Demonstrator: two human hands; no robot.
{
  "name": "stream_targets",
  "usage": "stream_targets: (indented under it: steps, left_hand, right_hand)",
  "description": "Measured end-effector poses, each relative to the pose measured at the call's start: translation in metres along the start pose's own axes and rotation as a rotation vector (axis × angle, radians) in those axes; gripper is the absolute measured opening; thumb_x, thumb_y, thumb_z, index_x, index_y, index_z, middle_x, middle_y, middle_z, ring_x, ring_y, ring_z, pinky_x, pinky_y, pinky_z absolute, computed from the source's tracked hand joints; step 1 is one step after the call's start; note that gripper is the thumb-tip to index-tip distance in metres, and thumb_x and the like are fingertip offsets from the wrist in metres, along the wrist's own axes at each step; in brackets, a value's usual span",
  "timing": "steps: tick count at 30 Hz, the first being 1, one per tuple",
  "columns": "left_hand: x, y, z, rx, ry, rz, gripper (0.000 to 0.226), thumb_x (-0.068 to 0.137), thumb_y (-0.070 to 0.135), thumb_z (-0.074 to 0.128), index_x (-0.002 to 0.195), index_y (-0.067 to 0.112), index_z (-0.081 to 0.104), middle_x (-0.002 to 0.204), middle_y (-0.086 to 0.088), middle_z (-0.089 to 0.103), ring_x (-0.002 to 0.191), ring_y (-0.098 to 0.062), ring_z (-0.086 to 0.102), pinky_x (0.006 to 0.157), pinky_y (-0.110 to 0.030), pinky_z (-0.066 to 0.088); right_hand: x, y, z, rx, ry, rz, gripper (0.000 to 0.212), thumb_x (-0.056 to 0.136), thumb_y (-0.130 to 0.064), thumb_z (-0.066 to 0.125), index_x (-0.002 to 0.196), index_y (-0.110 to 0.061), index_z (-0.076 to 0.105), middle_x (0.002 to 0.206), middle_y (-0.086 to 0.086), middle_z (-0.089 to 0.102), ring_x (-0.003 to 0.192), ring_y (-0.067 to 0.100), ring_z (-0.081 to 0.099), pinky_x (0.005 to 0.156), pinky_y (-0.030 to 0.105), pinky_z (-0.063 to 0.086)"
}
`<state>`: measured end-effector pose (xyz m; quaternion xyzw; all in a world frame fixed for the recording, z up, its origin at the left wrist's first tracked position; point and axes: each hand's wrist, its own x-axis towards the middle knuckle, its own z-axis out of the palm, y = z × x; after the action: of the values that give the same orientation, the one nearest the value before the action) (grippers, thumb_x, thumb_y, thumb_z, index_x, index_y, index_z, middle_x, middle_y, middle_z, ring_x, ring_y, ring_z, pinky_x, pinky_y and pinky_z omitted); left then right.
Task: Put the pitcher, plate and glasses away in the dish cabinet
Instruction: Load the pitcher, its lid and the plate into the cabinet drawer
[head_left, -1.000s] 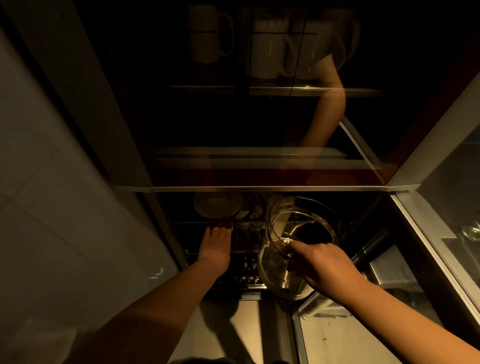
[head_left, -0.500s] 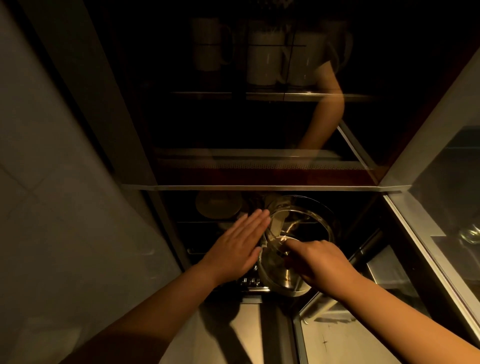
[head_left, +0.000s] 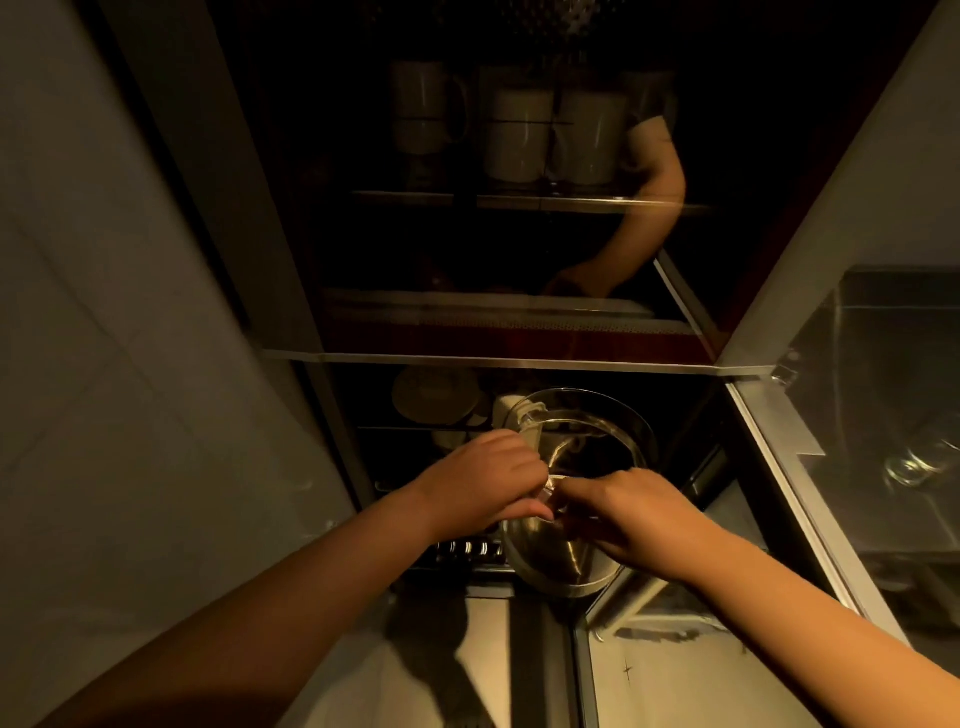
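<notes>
Both hands hold the clear pitcher (head_left: 571, 499) at the mouth of the open lower cabinet (head_left: 691, 415). The left hand (head_left: 483, 480) is curled around its near-left side, and the right hand (head_left: 639, 519) closes over its near wall from the right. The base is partly hidden behind both hands. The pitcher tilts, with its open rim facing up and away. Pale dishes (head_left: 436, 395) farther inside are dim. Mugs (head_left: 519, 132) show faintly above.

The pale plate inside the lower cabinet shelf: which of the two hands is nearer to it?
Left. The left hand is just below the plate, on the pitcher. The right hand is farther right, also on the pitcher.
</notes>
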<state>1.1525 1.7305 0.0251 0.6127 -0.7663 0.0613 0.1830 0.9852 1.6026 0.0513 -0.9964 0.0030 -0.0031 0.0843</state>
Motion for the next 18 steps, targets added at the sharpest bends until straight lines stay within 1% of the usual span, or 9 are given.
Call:
stream_targets:
  steps: [2,4,6,9,12,13,15,17,18]
  left_hand:
    - [0.003,0.007,-0.002,0.013,0.016,-0.006,0.021,0.087,0.038,0.057,0.084,0.018,0.054,0.082,0.002,0.057,0.081,-0.013,0.053,0.081,-0.024,0.038]
    - [0.004,0.013,-0.004,0.017,0.022,-0.016,0.021,0.088,0.039,0.055,0.085,0.018,0.055,0.082,0.003,0.058,0.079,-0.012,0.053,0.079,-0.022,0.035]
    - [0.005,0.021,-0.004,0.018,0.037,-0.026,0.022,0.088,0.039,0.056,0.084,0.018,0.055,0.081,0.003,0.057,0.076,-0.011,0.052,0.076,-0.021,0.035]
    - [0.004,0.032,-0.008,0.044,0.07,-0.039,0.021,0.086,0.04,0.058,0.082,0.02,0.053,0.078,0.005,0.056,0.073,-0.009,0.052,0.072,-0.02,0.036]
    - [0.003,0.04,-0.016,0.023,0.079,-0.094,0.021,0.088,0.042,0.054,0.08,0.023,0.051,0.076,0.009,0.053,0.07,-0.005,0.048,0.067,-0.018,0.035]
    - [0.003,0.042,-0.019,-0.002,0.069,-0.128,0.021,0.088,0.043,0.054,0.08,0.024,0.05,0.075,0.011,0.051,0.07,-0.003,0.046,0.064,-0.019,0.036]
    - [0.002,0.046,-0.024,-0.022,0.055,-0.189,0.02,0.088,0.042,0.057,0.08,0.025,0.05,0.075,0.013,0.05,0.068,-0.002,0.045,0.059,-0.019,0.038]
    - [0.001,0.052,-0.027,-0.006,0.07,-0.219,0.02,0.088,0.042,0.057,0.08,0.025,0.051,0.073,0.014,0.05,0.063,0.0,0.044,0.054,-0.013,0.032]
    - [0.0,0.055,-0.028,0.01,0.083,-0.229,0.021,0.088,0.043,0.056,0.079,0.024,0.051,0.071,0.015,0.049,0.06,0.0,0.042,0.052,-0.011,0.028]
  right_hand:
    - [-0.005,0.001,-0.007,0.007,0.016,-0.01,0.019,0.092,-0.04,0.051,0.11,-0.032,0.055,0.091,-0.009,0.067,0.08,0.009,0.062,0.062,0.02,0.038]
    - [-0.011,0.002,-0.01,-0.004,0.052,-0.019,0.02,0.093,-0.043,0.049,0.106,-0.031,0.057,0.092,-0.01,0.066,0.08,0.009,0.061,0.061,0.019,0.033]
    - [-0.016,0.003,-0.013,-0.005,0.08,-0.024,0.019,0.091,-0.044,0.05,0.1,-0.029,0.058,0.088,-0.01,0.063,0.078,0.009,0.06,0.061,0.019,0.033]
    - [-0.022,0.001,-0.017,0.009,0.105,-0.015,0.018,0.089,-0.046,0.053,0.095,-0.029,0.058,0.085,-0.013,0.06,0.078,0.006,0.058,0.061,0.018,0.037]
    - [-0.025,0.002,-0.022,0.059,0.157,0.006,0.022,0.083,-0.048,0.058,0.092,-0.028,0.062,0.086,-0.015,0.061,0.08,0.003,0.056,0.066,0.021,0.045]
    - [-0.025,0.003,-0.024,0.097,0.186,0.005,0.022,0.081,-0.048,0.059,0.089,-0.028,0.062,0.084,-0.017,0.059,0.08,0.001,0.054,0.067,0.02,0.044]
    - [-0.025,0.004,-0.026,0.163,0.25,-0.019,0.022,0.079,-0.049,0.058,0.086,-0.029,0.061,0.081,-0.022,0.052,0.079,-0.004,0.049,0.068,0.015,0.039]
    - [-0.027,0.004,-0.024,0.172,0.3,-0.044,0.025,0.08,-0.051,0.055,0.088,-0.027,0.059,0.083,-0.022,0.049,0.08,-0.003,0.046,0.07,0.012,0.035]
    - [-0.028,0.004,-0.023,0.167,0.315,-0.05,0.027,0.082,-0.052,0.053,0.092,-0.027,0.058,0.086,-0.021,0.049,0.083,-0.002,0.046,0.072,0.013,0.037]
